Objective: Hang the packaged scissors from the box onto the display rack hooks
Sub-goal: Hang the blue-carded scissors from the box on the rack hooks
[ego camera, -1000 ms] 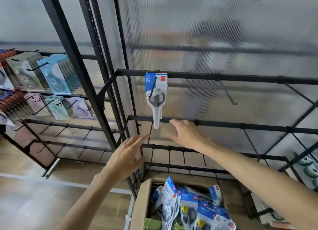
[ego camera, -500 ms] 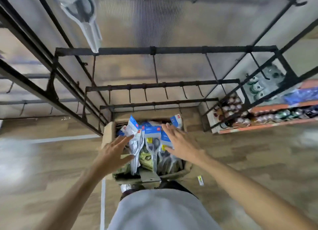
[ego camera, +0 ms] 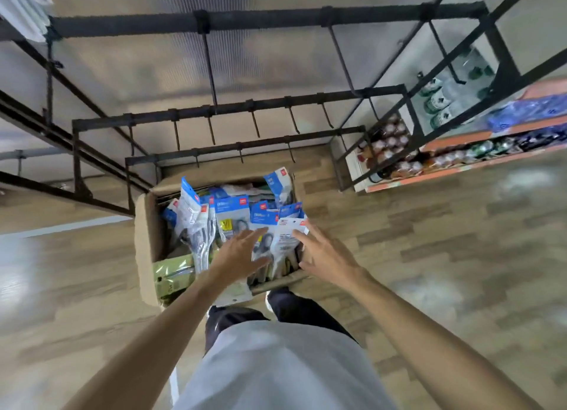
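Scissors packs [ego camera: 232,213]: blue headers, print unreadable.

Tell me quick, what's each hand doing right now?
Left hand: open, fingers straight, reaching over the packaged scissors in the box.
Right hand: open, fingers spread, holding nothing.

Single head view — steeply downward, close above the box [ego camera: 144,244].
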